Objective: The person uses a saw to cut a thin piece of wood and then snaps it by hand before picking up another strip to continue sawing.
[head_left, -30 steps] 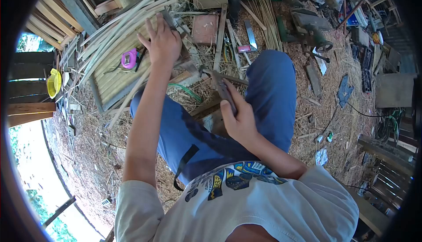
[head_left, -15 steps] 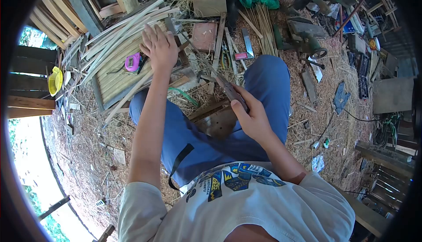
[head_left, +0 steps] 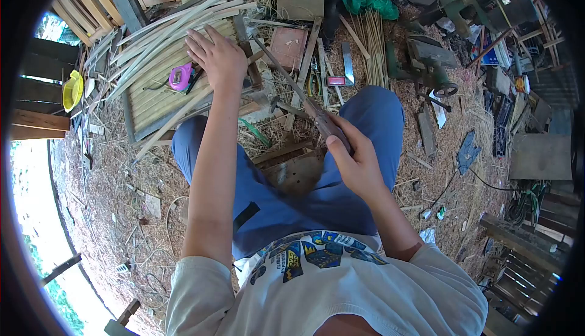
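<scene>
My right hand is closed round the dark handle of a long, thin-bladed tool, whose blade points up and to the left. My left hand lies with its fingers spread over the right part of a slatted wooden panel and the pale strips on it. Just left of that hand, a pink tape measure rests on the slats. What lies under my left palm is hidden.
A try square and a reddish box lie ahead. A bundle of thin sticks and a green vise stand to the right. A yellow bowl is at the far left.
The view has shifted slightly. My left hand has its fingers a little more to the left over the strips. My right hand still holds the tool, slightly lower in view.
</scene>
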A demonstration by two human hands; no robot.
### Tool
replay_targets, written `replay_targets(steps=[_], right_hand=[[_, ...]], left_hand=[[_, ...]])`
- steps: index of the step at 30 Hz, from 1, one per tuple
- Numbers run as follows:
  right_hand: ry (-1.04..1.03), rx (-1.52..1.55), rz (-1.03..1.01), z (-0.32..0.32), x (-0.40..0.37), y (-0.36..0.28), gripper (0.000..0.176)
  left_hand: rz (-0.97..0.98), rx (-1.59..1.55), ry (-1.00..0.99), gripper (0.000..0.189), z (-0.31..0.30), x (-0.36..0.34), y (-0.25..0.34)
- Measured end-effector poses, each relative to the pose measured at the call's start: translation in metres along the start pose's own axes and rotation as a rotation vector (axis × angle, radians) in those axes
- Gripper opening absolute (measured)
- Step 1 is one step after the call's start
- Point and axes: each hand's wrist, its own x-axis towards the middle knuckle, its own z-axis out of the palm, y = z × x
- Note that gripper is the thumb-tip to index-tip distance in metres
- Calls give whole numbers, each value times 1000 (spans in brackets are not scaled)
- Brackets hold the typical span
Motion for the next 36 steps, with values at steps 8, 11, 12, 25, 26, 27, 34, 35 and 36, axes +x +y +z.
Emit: replay_targets(steps=[8,11,12,25,26,27,34,35,36], right_hand=[[-67,80,83,-8,-2,-2,54],[-63,93,88,-4,-4,-1,54],[-59,83,71,1,-3,-1,54],[17,-64,-113,37,11,0,54],[36,-90,-158,43,18,5,54],[55,-116,-203,46,22,6,54],[93,-131,-207,47,-5,9,55],[78,-132,-171,53,16,7,56],[67,-124,-147,53,20,5,56]], left_hand=[[3,14,4,66,2,3,3],[4,27,0,66,6,4,1],[11,30,-9,66,5,5,1],[42,62,-89,65,2,5,2],[30,51,-92,65,1,5,2],[19,42,-95,65,3,6,1],[53,29,-73,62,5,7,0],[62,38,-69,62,3,7,0],[61,44,-71,62,4,7,-1]])
